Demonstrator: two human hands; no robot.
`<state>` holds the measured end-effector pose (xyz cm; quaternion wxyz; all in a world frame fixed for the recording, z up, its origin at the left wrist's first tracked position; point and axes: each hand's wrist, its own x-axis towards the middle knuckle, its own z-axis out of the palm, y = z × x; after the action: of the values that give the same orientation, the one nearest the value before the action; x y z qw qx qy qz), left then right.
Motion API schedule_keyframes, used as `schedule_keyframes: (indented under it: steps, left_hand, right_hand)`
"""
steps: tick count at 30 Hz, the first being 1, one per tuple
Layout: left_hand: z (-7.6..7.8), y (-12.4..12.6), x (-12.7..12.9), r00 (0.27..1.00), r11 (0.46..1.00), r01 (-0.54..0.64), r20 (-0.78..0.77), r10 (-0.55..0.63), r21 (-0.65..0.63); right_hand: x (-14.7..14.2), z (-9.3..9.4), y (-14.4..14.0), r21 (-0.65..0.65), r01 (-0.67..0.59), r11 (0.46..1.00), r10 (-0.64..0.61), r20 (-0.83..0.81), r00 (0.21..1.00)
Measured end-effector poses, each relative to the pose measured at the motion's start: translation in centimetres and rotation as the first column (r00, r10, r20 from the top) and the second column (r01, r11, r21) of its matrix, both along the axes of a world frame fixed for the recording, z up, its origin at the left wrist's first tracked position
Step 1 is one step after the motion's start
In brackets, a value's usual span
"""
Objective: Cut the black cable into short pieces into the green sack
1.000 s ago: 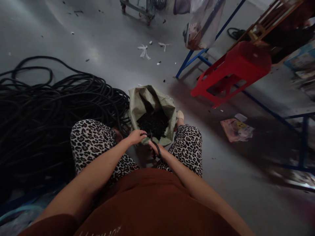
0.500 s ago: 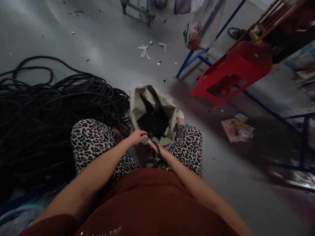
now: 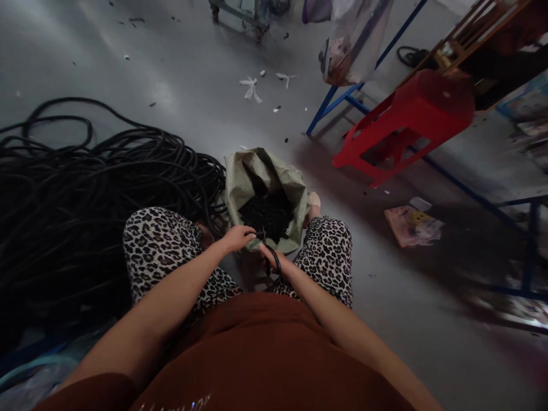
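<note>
- The fingers of the left hand (image 3: 238,236) are pinched together on a thin black piece at the near rim of the sack; the piece itself is too small and dark to make out
- The right hand (image 3: 269,257) is closed on the black looped handles of a pair of scissors (image 3: 270,258), whose tips point toward the left hand; the two hands sit just beside each other
- Both hands hover over the near edge of a pale green woven sack (image 3: 257,171), which stands open on the floor between the person's knees; inside it lies a heap of small black cut pieces (image 3: 268,212)
- The knees wear leopard-print trousers (image 3: 158,242); a rust-brown top fills the bottom of the view
- To the left a large tangle of black hose (image 3: 85,188) sprawls across the grey floor (image 3: 180,74), reaching up to the sack
- Off to the right a red plastic stool (image 3: 411,117) lies tilted against a blue metal frame (image 3: 331,100); a printed packet (image 3: 411,225) lies on the floor near it
</note>
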<state>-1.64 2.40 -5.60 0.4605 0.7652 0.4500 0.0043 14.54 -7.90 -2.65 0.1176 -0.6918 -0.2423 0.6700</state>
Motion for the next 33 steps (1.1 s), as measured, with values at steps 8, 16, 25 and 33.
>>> schedule_keyframes:
  steps: [8, 16, 25, 33]
  left_hand:
    - [-0.07, 0.02, -0.02, 1.000, 1.000, 0.014, 0.009, -0.014, 0.001]
    - [0.10, -0.09, 0.03, 0.999, 1.000, 0.025, 0.030, -0.025, -0.001]
    - [0.41, -0.24, 0.20, 0.999, 0.999, 0.022, 0.037, -0.021, -0.024]
    - [0.75, -0.35, 0.15, 0.999, 0.994, -0.048, -0.008, 0.049, 0.098]
  right_hand:
    - [-0.02, -0.06, -0.10, 0.026, 0.006, 1.000, -0.006, -0.003, 1.000]
    - [0.03, -0.38, -0.08, 0.029, -0.023, 0.999, 0.023, 0.014, 1.000]
    - [-0.27, -0.37, -0.19, -0.017, 0.101, 0.995, -0.102, -0.049, 0.994]
    - [-0.04, -0.46, 0.52, 0.009, 0.186, 0.982, -0.186, 0.008, 0.982]
